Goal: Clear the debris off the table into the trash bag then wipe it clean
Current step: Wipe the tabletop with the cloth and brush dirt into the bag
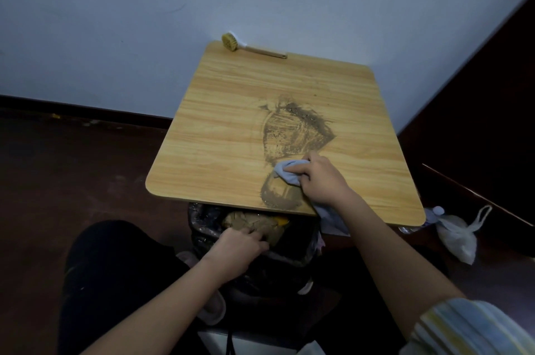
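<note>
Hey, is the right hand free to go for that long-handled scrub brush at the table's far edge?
Probably not yet: the right hand grips a light blue cloth. Nothing stands between it and the long-handled scrub brush, though that lies across the whole wooden table.

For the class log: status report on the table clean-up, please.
Right hand grips cloth on table. Left hand at trash bag rim. Dirt smear remains. Brush lies at far edge, clear.

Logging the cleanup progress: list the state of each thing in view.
Wooden table: smeared with brown dirt.
Pale blue cloth: bunched, pressed on the table.
Right hand: grips the cloth.
Left hand: at the bag's mouth.
Black trash bag: open, holding brown debris.
Round-headed brush: lying untouched at the far edge.
</note>
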The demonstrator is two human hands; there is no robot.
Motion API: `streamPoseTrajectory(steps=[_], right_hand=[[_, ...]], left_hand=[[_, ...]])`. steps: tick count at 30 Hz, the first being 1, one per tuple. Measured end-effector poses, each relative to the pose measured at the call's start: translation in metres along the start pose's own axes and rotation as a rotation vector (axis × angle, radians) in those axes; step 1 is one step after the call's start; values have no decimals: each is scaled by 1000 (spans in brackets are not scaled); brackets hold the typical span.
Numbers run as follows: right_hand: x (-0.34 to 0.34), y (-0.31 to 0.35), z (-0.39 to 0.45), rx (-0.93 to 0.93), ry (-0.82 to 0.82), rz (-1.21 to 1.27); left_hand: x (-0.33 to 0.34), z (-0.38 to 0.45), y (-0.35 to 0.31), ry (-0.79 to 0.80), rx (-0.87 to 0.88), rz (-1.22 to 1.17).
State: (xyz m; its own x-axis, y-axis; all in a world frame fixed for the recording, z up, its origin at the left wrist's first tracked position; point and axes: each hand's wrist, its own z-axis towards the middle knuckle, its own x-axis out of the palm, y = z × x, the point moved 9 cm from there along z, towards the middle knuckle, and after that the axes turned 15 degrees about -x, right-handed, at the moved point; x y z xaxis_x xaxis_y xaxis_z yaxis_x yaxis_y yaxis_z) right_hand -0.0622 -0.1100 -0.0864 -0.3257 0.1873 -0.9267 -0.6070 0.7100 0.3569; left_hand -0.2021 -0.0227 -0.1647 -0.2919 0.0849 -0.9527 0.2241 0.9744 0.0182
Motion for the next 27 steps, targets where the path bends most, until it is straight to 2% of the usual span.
streamPoseTrajectory(steps=[5, 19, 27], right_hand=[[11, -8, -2, 21, 46, 43], [31, 16, -13, -121, 93, 69], [33, 19, -15, -119, 108, 90]], left_hand=[[-2, 1, -2, -1, 14, 26], [-1, 6, -2, -8, -1, 3], [2, 8, -2, -5, -8, 18]])
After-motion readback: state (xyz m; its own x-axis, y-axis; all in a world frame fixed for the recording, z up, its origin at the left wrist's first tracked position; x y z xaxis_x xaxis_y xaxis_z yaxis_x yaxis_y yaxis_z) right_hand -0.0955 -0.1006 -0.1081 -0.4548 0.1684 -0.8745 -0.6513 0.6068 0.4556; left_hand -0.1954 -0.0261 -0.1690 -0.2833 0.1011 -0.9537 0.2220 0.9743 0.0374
